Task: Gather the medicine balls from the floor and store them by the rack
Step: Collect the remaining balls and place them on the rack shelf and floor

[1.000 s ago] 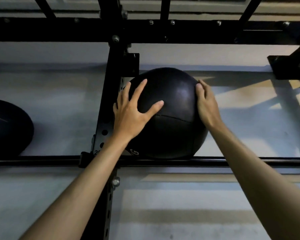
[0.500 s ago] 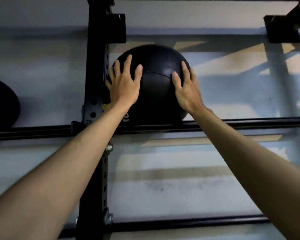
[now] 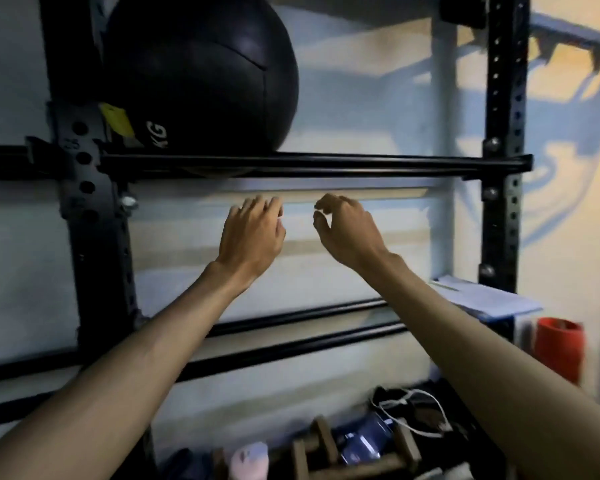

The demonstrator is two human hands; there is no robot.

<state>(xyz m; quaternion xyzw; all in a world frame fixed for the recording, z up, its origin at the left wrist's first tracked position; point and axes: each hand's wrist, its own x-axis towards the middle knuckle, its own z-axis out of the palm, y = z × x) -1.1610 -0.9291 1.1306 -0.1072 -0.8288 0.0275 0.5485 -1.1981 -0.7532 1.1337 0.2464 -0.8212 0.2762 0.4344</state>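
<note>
The left hand (image 3: 252, 237) and the right hand (image 3: 347, 233) are hovering side by side in front of the pale wall, close together but not touching. Both are holding nothing: the left hand's fingers are drooping forward in a loose curl, and the right hand's thumb and forefinger are bending toward each other with only air between them. The black medicine ball (image 3: 201, 74) is sitting above the hands and off to the left of the left hand, well clear of both. It is resting on the upper rail (image 3: 326, 162) of the black rack, which is running straight across just above the fingertips. The ball is leaning against the perforated left upright (image 3: 84, 188), out beyond the left hand, with white "KG" lettering low on its skin and a yellow tag (image 3: 116, 119) showing beside that. Whether the tag is hanging from the ball or from the upright is hard to tell in the dim light. The right upright (image 3: 503, 133) is standing well beyond the right hand. Beneath both forearms a pair of lower rails (image 3: 291, 318) is crossing the rack. Below and to the right of the right wrist, a stack of papers (image 3: 482, 299) is lying beside a red cylinder (image 3: 558, 351), and farther down a white cable (image 3: 413, 410) is trailing over blurred dark items.
</note>
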